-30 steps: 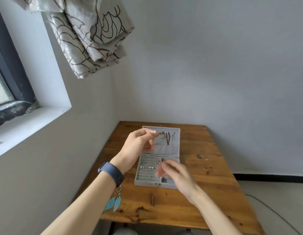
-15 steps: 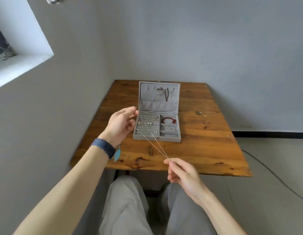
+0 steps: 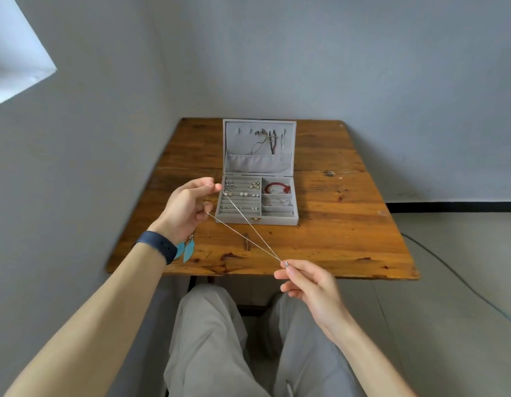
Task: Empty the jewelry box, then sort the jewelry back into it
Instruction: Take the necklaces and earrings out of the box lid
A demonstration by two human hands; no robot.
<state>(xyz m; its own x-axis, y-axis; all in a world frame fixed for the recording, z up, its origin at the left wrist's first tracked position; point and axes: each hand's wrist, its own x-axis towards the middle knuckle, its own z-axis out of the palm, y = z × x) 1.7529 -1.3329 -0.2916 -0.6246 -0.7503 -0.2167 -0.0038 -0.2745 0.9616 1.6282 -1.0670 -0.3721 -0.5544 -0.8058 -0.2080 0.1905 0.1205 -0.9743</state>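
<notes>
A grey jewelry box [image 3: 239, 220] stands open on the wooden table [image 3: 348, 230], its lid upright with necklaces hanging inside. Earrings sit in its ring rows and a red bracelet [image 3: 276, 188] lies in a right compartment. A thin silver chain necklace [image 3: 248, 230] is stretched taut between my hands in front of the box. My left hand [image 3: 188, 207] pinches one end beside the box's left edge. My right hand [image 3: 308, 285] pinches the other end, by a small pendant, over the table's near edge.
Blue feather earrings [image 3: 187, 249] lie on the table near my left wrist. A small dark knot or object [image 3: 246, 241] marks the wood in front of the box. Grey walls close in at left and back. My legs are under the table's front edge.
The view has tilted down from the wall and curtain. My hands drew apart from the box lid, pulling the silver chain out taut; my right hand came back toward me.
</notes>
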